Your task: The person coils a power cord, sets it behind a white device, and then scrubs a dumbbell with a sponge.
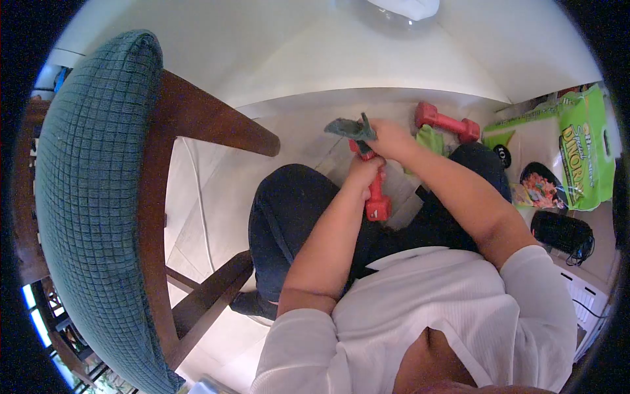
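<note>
My left hand (366, 174) is wrapped round the handle of a red dumbbell (378, 205), which I hold above my lap. The near head of that dumbbell shows below my fist; the far head is mostly covered. In my right hand (392, 140) is a dark grey-green cloth (351, 128), pressed against the far head, with its loose end sticking out to the left. Some of the right fingers are hidden behind the cloth. Beyond my right wrist, a second red dumbbell (448, 123) lies on the floor near a bright green cloth (430, 140).
A chair with a teal padded cover (98, 210) and dark wooden legs (216, 128) stands close on my left. A green-and-clear rice bag (558, 151) and a black device with a cord (563, 231) are at right. A white cable (199, 197) crosses the tiled floor; a white wall (341, 59) rises ahead.
</note>
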A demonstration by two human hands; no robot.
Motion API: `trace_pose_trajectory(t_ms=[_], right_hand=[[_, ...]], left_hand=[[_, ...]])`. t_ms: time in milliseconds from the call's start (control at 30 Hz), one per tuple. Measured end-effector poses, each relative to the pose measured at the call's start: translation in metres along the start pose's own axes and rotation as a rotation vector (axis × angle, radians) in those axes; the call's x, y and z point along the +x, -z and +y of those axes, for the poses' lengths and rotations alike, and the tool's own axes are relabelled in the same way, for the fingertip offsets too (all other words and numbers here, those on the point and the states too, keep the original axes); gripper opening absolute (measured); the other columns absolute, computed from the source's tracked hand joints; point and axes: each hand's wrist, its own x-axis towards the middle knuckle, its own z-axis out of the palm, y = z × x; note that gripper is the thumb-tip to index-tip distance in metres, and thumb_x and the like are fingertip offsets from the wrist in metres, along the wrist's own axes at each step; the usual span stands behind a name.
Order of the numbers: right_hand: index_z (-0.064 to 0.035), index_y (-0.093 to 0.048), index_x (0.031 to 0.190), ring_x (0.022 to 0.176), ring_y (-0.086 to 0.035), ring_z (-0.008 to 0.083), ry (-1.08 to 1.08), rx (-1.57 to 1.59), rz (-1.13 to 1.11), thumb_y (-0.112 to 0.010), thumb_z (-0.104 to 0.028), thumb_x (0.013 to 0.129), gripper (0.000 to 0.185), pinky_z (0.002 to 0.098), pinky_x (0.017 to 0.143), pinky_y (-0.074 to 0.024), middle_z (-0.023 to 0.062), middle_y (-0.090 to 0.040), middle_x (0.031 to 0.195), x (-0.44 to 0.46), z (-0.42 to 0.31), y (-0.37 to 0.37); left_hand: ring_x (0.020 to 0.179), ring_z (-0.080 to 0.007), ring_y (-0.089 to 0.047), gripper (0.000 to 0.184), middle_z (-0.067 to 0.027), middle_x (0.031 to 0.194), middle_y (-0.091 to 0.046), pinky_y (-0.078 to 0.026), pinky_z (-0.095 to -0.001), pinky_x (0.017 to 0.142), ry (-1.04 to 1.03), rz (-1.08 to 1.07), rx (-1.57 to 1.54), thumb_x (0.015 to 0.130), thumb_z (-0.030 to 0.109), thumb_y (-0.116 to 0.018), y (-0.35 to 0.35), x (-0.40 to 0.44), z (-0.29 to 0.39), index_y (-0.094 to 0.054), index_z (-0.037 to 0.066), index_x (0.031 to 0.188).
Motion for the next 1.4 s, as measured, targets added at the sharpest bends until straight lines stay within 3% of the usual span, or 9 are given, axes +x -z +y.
trace_pose_trajectory(t_ms=[100,200,367,800,900,1000,1167,1267,1400], right_hand=[[-0.0027,-0.053,0.102,0.084,-0.058,0.0238,-0.388,0.652,-0.036,-0.053,-0.033,0.08,0.038,0.0345,0.075,-0.0443,0.0108,-0.061,0.091,0.022,0.006,0.008],[-0.0005,-0.051,0.106,0.091,-0.054,0.0182,-0.243,1.334,-0.117,-0.053,-0.041,0.08,0.048,0.0317,0.081,-0.0424,0.0087,-0.058,0.1,0.02,0.014,0.034],[-0.0045,-0.048,0.111,0.1,-0.051,0.0275,0.165,0.125,-0.214,-0.056,-0.033,0.079,0.044,0.033,0.087,-0.039,0.0148,-0.052,0.109,-0.013,-0.018,0.045],[-0.0023,-0.052,0.102,0.087,-0.057,0.0307,-0.12,0.118,0.013,-0.057,-0.009,0.07,0.033,0.036,0.075,-0.0446,0.0167,-0.057,0.097,0.021,-0.002,-0.005],[-0.0024,-0.05,0.104,0.09,-0.056,0.026,-0.493,0.891,0.031,-0.057,-0.017,0.077,0.031,0.0364,0.078,-0.0442,0.0135,-0.057,0.101,0.032,0.028,0.01],[-0.0027,-0.049,0.107,0.094,-0.054,0.0209,-0.279,1.41,-0.176,-0.057,-0.026,0.08,0.036,0.0364,0.082,-0.0422,0.0103,-0.055,0.103,0.005,0.033,0.031],[-0.0112,-0.054,0.106,0.087,-0.057,0.0287,-0.121,0.284,-0.27,-0.057,-0.043,0.075,0.045,0.0342,0.08,-0.0429,0.0131,-0.06,0.093,-0.014,0.015,0.019],[-0.0045,-0.054,0.104,0.083,-0.055,0.0161,-0.07,0.389,-0.144,-0.06,-0.029,0.077,0.037,0.0276,0.077,-0.0412,0.0109,-0.06,0.088,-0.012,0.001,0.01],[-0.0056,-0.054,0.103,0.081,-0.058,0.0233,-0.077,0.272,-0.075,-0.058,-0.026,0.077,0.033,0.0314,0.074,-0.0435,0.0153,-0.06,0.088,0.0,0.012,-0.01]], left_hand=[[0.053,-0.0143,-0.049,0.012,-0.0038,0.064,-0.05,-0.04,-0.0271,0.045,0.027,-0.008,0.016,0.069,0.002,-0.054,-0.001,-0.006,0.005,-0.049,0.006,0.079],[0.054,-0.0142,-0.049,0.01,-0.0036,0.063,-0.05,-0.041,-0.0283,0.045,0.046,-0.045,0.022,0.071,0.003,-0.054,-0.006,-0.019,0.019,-0.049,0.006,0.079],[0.051,-0.018,-0.051,0.007,-0.0043,0.061,-0.051,-0.044,-0.0308,0.045,0.179,-0.102,-0.072,0.076,0.012,-0.054,-0.003,-0.018,0.011,-0.05,0.008,0.08],[0.049,-0.0167,-0.05,0.01,-0.0038,0.061,-0.05,-0.044,-0.0306,0.042,0.112,-0.061,0.047,0.074,0.012,-0.055,0.004,-0.012,0.005,-0.048,0.009,0.081],[0.049,-0.0162,-0.05,0.012,-0.0033,0.06,-0.049,-0.042,-0.0305,0.043,0.092,-0.075,0.081,0.071,0.009,-0.056,-0.001,-0.019,0.011,-0.047,0.009,0.078],[0.048,-0.016,-0.049,0.012,-0.0031,0.059,-0.048,-0.041,-0.0301,0.042,0.113,-0.084,0.07,0.069,0.008,-0.055,-0.007,-0.025,0.019,-0.046,0.008,0.077],[0.048,-0.0171,-0.05,0.013,-0.0027,0.061,-0.049,-0.044,-0.0314,0.041,0.143,-0.088,0.079,0.074,0.013,-0.055,0.0,-0.021,0.01,-0.046,0.01,0.082],[0.048,-0.0171,-0.049,0.011,-0.0028,0.061,-0.049,-0.044,-0.0317,0.041,0.15,-0.071,0.083,0.075,0.013,-0.054,0.004,-0.017,0.007,-0.046,0.01,0.081],[0.047,-0.0165,-0.048,0.01,-0.0033,0.06,-0.047,-0.043,-0.0314,0.041,0.174,-0.074,0.011,0.072,0.009,-0.052,0.005,-0.012,0.004,-0.046,0.008,0.079]])
